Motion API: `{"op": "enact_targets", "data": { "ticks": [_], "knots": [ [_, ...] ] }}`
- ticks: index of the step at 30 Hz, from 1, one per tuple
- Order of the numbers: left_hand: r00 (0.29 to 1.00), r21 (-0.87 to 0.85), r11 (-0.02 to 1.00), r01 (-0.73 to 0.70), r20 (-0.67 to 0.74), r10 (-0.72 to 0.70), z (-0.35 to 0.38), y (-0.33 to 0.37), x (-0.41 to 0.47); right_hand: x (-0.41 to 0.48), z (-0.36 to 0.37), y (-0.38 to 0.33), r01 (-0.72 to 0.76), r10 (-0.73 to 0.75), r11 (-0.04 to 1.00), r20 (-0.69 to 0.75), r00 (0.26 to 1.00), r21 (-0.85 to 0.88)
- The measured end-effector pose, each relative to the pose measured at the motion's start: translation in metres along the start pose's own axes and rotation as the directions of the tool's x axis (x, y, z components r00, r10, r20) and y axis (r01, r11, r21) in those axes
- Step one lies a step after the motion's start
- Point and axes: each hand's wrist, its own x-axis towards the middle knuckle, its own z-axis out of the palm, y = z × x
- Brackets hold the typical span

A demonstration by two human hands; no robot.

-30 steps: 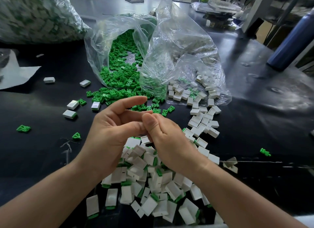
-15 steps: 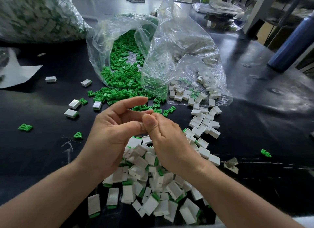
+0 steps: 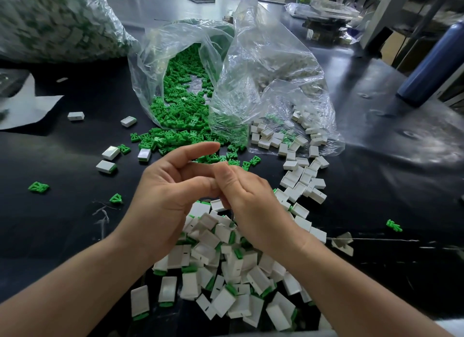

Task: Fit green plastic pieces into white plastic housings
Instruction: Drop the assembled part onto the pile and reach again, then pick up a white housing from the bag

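Note:
My left hand (image 3: 168,193) and my right hand (image 3: 256,208) meet fingertip to fingertip just above a pile of assembled white housings with green ends (image 3: 226,274). The left index finger sticks out straight, while its thumb and middle finger pinch toward the right thumb. My right fingers curl downward. Whatever small piece they pinch is hidden behind the fingers. Loose green pieces (image 3: 175,135) spill from an open clear bag (image 3: 155,68). Empty white housings (image 3: 303,178) trail out of a second clear bag (image 3: 276,80).
The table is black (image 3: 62,223). A large full bag (image 3: 55,22) fills the far left corner, with white paper (image 3: 27,110) below it. A dark blue bottle (image 3: 431,65) lies at the right. Stray green pieces (image 3: 38,186) and single housings (image 3: 105,166) dot the left side.
Both hands stay pressed together in the same spot above the pile; only small finger shifts and a slight drift of the view.

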Motion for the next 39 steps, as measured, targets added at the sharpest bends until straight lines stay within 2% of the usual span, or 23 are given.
{"op": "enact_targets", "data": {
  "ticks": [3, 10, 13, 16, 21, 25, 29, 34, 36, 39],
  "knots": [
    [1.000, 0.004, 1.000, 0.009, 0.010, -0.009, -0.001, 0.000, 0.001, 0.001, -0.001, 0.002, 0.000, 0.001, 0.999, -0.017, 1.000, 0.048],
    [1.000, 0.072, 0.997, 0.010, 0.008, -0.011, -0.004, 0.001, 0.003, 0.005, -0.008, 0.004, 0.022, -0.022, 0.999, -0.012, 1.000, -0.033],
    [1.000, 0.131, 0.991, -0.013, -0.012, 0.015, -0.006, 0.002, 0.003, 0.008, -0.018, 0.008, 0.011, -0.020, 0.996, -0.100, 0.995, -0.092],
    [0.997, 0.178, 0.983, -0.053, 0.062, 0.042, -0.005, 0.004, 0.001, 0.015, -0.035, 0.019, -0.005, -0.047, 0.975, -0.228, 0.972, -0.224],
    [0.993, 0.118, 0.991, -0.068, 0.100, 0.056, -0.005, 0.004, 0.000, 0.029, -0.068, 0.045, -0.224, -0.006, 0.831, -0.410, 0.912, -0.510],
    [0.998, 0.083, 0.995, -0.058, 0.035, 0.055, -0.008, 0.006, 0.003, 0.032, -0.081, 0.056, -0.377, 0.109, 0.708, -0.435, 0.894, -0.597],
    [0.999, 0.081, 0.996, -0.031, -0.001, 0.032, -0.010, 0.005, 0.004, 0.033, -0.081, 0.059, -0.419, 0.156, 0.664, -0.433, 0.888, -0.620],
    [1.000, 0.112, 0.994, -0.009, -0.011, 0.010, -0.009, 0.006, 0.004, 0.034, -0.079, 0.060, -0.391, 0.127, 0.683, -0.427, 0.895, -0.617],
    [1.000, 0.135, 0.991, -0.004, -0.014, 0.006, -0.009, 0.005, 0.004, 0.033, -0.079, 0.059, -0.316, 0.042, 0.759, -0.442, 0.896, -0.569],
    [1.000, 0.171, 0.985, 0.004, 0.002, -0.004, -0.009, 0.003, 0.004, 0.029, -0.071, 0.047, -0.099, -0.053, 0.935, -0.411, 0.910, -0.341]
  ]
}}
